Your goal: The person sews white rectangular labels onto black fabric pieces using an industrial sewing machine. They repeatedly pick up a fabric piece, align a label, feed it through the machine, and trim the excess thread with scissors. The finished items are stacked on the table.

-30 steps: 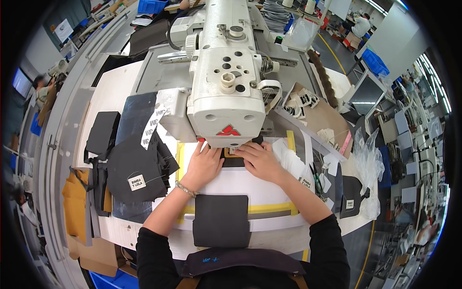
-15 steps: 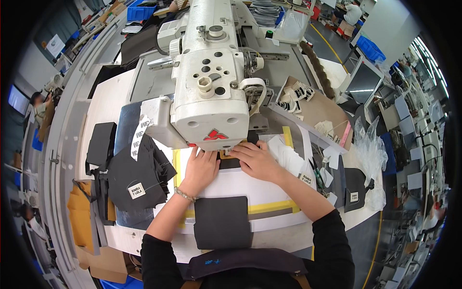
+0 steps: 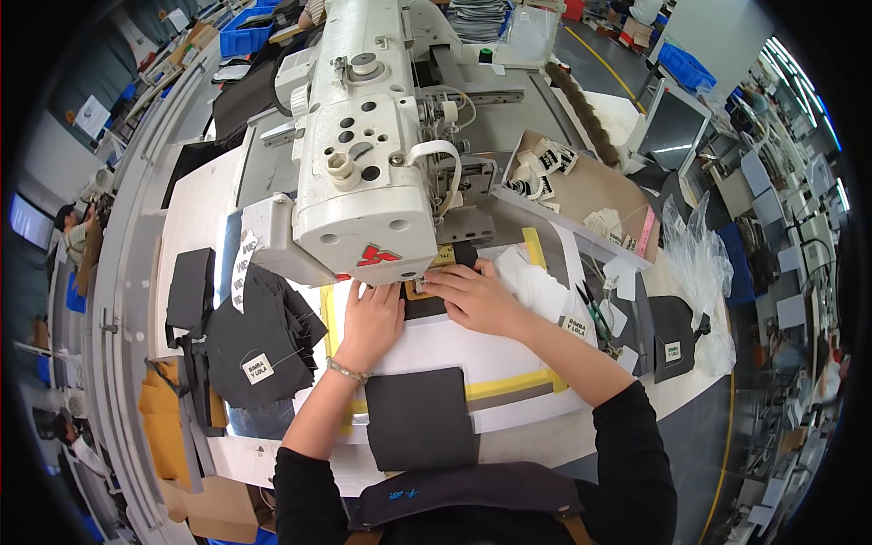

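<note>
A white industrial sewing machine (image 3: 359,213) stands in front of me with its head low over the work. Under it lies a black fabric piece (image 3: 425,307) on a white sheet with yellow tape edges. My left hand (image 3: 374,320) rests flat at the left side of this piece, fingers stretched forward, their tips close under the machine head. From the right, my right hand (image 3: 474,298) lies with fingers extended across the piece, fingertips beside a small brass-coloured frame (image 3: 418,289) near the needle area. Neither hand grips anything visible. Another black piece (image 3: 421,420) lies close to my body.
At the left are stacked black pieces (image 3: 259,341), one with a white label. A cardboard tray (image 3: 581,195) of labels sits at the right, with black-handled snips (image 3: 592,309), a labelled black piece (image 3: 672,341) and clear plastic bags (image 3: 695,272) nearby. White paper slips (image 3: 527,282) lie beside my right hand.
My view has turned slightly, so the machine and tray appear further left. Both hands stay at the black piece, with more of the brass-coloured frame showing between them.
</note>
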A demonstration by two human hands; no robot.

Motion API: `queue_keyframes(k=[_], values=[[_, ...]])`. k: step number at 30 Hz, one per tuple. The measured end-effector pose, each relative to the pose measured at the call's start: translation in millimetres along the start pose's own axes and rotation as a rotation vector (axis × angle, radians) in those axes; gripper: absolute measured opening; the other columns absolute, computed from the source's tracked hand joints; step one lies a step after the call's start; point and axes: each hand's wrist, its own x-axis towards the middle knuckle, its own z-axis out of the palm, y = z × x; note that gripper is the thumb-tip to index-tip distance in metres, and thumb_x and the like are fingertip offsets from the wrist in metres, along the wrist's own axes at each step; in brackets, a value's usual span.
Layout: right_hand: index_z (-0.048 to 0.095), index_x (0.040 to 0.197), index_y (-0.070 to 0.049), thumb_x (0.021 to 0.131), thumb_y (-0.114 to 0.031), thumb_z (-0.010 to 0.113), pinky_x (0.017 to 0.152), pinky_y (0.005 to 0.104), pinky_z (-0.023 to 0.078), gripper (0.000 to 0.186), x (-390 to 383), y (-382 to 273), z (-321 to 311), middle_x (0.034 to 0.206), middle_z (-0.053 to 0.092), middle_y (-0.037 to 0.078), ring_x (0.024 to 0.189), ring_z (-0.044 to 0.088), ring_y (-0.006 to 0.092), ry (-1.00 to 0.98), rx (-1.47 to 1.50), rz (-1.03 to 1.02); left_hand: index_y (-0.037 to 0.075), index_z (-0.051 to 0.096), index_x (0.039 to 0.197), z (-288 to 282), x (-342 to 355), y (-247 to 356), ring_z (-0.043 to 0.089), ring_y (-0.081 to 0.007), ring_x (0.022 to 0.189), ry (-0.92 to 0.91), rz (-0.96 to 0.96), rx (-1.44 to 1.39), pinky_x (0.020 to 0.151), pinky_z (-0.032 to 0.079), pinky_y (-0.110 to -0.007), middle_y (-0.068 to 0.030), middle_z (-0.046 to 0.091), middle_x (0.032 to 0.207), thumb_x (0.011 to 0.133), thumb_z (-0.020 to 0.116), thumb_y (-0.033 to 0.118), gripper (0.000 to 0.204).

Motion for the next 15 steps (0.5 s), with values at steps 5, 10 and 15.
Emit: queue_keyframes(k=[5, 10, 15], values=[[0.062, 0.12, -0.014, 0.085, -0.015, 0.06, 0.089, 0.0426, 0.035, 0.035, 0.2, -0.1, 0.9, 0.131, 0.058, -0.003, 0.117, 0.051, 0.0135, 0.023, 0.01, -0.01, 0.001, 0.062, 0.114, 1.6, -0.7, -2.9, 0.059, -0.0243, 0.107, 0.047, 0.008, -0.012, 0.105, 0.036, -0.047, -0.0116, 0.062, 0.112, 0.085, 0.06, 0.016, 0.033], [0.063, 0.119, -0.014, 0.084, -0.016, 0.06, 0.089, 0.043, 0.035, 0.035, 6.7, 4.5, 5.0, 0.13, 0.059, -0.003, 0.116, 0.052, 0.0137, 0.057, -0.019, -0.027, 0.001, 0.063, 0.111, 5.6, 3.8, -8.9, 0.06, -0.0262, 0.106, 0.035, 0.01, 0.011, 0.104, 0.036, -0.048, -0.0136, 0.064, 0.108, 0.085, 0.06, 0.015, 0.031], [0.063, 0.119, -0.014, 0.084, -0.016, 0.06, 0.091, 0.0441, 0.035, 0.035, 15.4, 14.6, 4.4, 0.129, 0.06, -0.003, 0.116, 0.052, 0.0139, 0.03, -0.026, -0.025, -0.001, 0.063, 0.107, 8.2, 16.5, -20.8, 0.061, -0.0317, 0.1, 0.094, 0.051, -0.03, 0.095, 0.043, -0.048, -0.0166, 0.065, 0.105, 0.083, 0.061, 0.012, 0.028]])
